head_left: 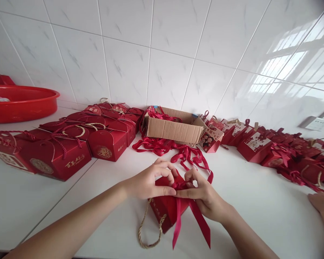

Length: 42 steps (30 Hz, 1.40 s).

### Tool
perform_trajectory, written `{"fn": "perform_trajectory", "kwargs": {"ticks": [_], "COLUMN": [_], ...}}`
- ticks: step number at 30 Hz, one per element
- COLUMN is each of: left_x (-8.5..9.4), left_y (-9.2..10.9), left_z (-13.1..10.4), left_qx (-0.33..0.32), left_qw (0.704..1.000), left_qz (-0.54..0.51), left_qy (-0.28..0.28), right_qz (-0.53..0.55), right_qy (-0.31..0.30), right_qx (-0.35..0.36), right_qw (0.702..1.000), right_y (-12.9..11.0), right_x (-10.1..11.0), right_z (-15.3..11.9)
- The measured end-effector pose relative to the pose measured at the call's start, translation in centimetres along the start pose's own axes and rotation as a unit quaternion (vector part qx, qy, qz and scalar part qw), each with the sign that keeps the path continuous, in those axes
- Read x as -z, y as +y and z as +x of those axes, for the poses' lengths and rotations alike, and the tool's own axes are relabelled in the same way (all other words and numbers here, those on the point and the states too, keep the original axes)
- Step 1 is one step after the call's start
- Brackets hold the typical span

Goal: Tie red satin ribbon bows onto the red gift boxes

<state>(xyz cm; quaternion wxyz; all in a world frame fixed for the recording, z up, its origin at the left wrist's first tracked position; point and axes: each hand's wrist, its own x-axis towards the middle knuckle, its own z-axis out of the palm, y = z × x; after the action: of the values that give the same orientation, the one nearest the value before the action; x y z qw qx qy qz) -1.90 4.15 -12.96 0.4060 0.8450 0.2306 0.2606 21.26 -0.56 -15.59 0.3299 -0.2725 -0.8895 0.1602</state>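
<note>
A small red gift box (163, 208) with a twisted gold rope handle (140, 235) sits on the white table in front of me. On top of it is a red ribbon (201, 225), its two tails hanging over the near side. My left hand (153, 180) pinches the ribbon from the left with thumb and fingers. From the right, my right hand (203, 194) pinches it too, and the fingertips of both hands nearly meet at the knot. The knot itself is partly hidden by my fingers.
Behind the box stands a cardboard box (175, 130) holding red ribbons, with loose ribbons (162, 145) spilling before it. Red gift boxes (108, 144) fill the left, near a red basin (24, 104). Smaller red boxes (255, 145) line the right. Another person's hand (322, 207) rests at the right edge.
</note>
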Motion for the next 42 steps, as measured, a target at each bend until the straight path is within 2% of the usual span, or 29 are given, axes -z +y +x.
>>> {"fn": "perform_trajectory", "kwargs": {"ticks": [6,19,25,33,38,42], "left_x": [0.03,0.22,0.16,0.19,0.2,0.33], "left_y": [0.0,-0.23,0.13,0.31,0.37,0.32], "left_z": [0.3,0.27,0.3,0.32,0.21,0.15], "left_qx": [0.017,0.059,0.06,0.047,0.066,0.082], "left_qw": [0.999,0.996,0.99,0.995,0.997,0.996], "left_qz": [-0.01,-0.062,-0.125,-0.086,-0.025,-0.018], "left_qy": [0.029,0.022,0.021,0.029,0.028,0.017], "right_qz": [-0.008,-0.004,-0.012,-0.003,-0.01,-0.002], "right_qy": [0.013,0.012,0.014,0.011,0.007,0.005], "right_qx": [0.003,0.01,0.01,0.002,-0.006,-0.005], "right_qw": [1.0,1.0,1.0,1.0,1.0,1.0], "right_y": [0.17,0.19,0.23,0.14,0.1,0.17], "right_x": [-0.17,-0.19,-0.25,-0.23,-0.23,-0.27], "right_z": [-0.1,-0.09,-0.17,-0.12,-0.14,-0.2]}}
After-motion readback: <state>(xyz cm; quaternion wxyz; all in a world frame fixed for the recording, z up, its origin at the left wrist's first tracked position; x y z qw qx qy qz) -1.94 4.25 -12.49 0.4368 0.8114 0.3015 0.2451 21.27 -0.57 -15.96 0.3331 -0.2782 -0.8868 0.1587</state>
